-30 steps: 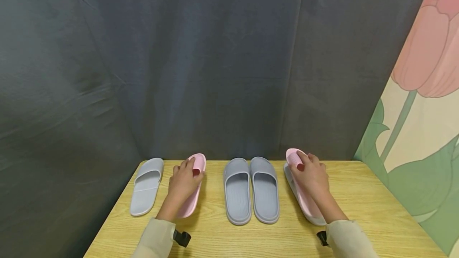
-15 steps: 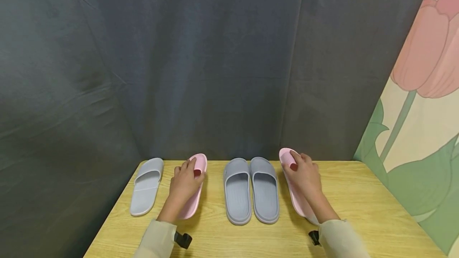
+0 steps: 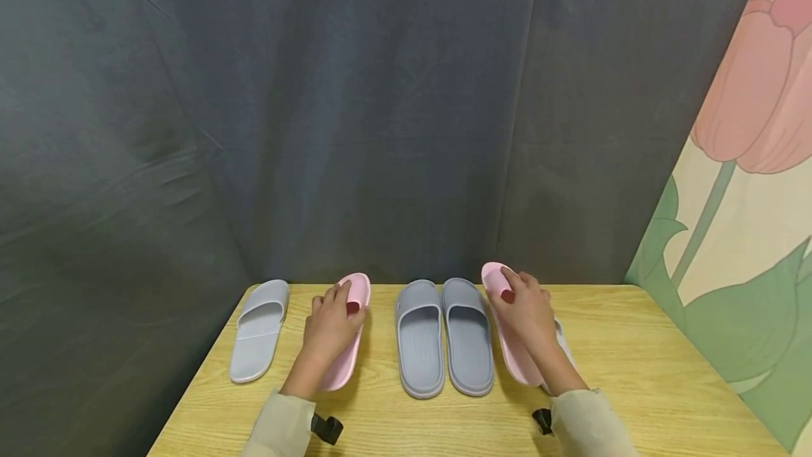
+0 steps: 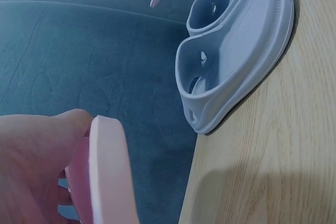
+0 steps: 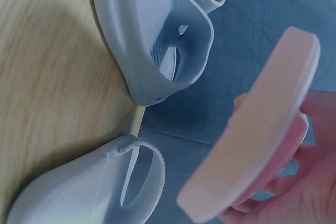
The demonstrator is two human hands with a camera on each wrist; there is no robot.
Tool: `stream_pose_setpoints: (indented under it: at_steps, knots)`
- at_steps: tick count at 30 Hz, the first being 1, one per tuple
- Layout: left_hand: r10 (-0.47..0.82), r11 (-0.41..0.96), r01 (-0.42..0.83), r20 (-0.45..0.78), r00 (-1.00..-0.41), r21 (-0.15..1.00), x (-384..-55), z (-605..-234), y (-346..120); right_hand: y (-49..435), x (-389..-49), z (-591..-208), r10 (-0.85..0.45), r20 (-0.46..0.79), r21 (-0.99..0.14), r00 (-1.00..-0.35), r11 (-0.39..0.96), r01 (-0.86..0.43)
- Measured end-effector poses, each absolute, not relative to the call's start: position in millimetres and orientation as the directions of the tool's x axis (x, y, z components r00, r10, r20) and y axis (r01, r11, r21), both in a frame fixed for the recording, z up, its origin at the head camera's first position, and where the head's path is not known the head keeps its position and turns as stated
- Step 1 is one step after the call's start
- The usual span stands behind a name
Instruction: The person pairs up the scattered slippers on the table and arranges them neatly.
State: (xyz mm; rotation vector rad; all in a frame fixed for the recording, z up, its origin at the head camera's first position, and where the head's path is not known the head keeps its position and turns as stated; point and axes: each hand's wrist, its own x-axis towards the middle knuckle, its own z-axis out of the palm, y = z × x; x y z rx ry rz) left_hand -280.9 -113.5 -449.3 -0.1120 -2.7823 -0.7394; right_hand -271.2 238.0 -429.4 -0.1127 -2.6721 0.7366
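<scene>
L pink slipper [image 3: 343, 367] & R pink slipper [image 3: 516, 352] look held just off the table [image 3: 393, 432], either side of the grey pair [image 3: 436, 348]. Prob. light foam, soft & bendy, not fragile, maybe a bit slick; best hold = strap, thumb one side, fingers t'other. L hand [image 3: 330, 326] & R hand [image 3: 525, 311] each grip own slipper round the strap, fingers curled; exact thumb contact part hidden. Vs 0.5 s ago: R pink slipper's gone L, now near grey pair's R edge, more of R light-grey slipper [image 3: 563, 341] showing by the forearm; L pink slipper a touch further R. Grey pair & L light-grey slipper [image 3: 256, 355] unmoved
</scene>
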Motion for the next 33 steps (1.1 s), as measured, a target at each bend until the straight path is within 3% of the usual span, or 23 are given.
stream_pose_setpoints:
  at_steps: [33]
  knots:
    - [0.018,0.86,0.161,0.286,-0.958,0.484,-271.8,-443.4,-101.6,205.5,-267.0,-423.1,0.137,0.325,-0.532,-0.936,0.845,-0.061]
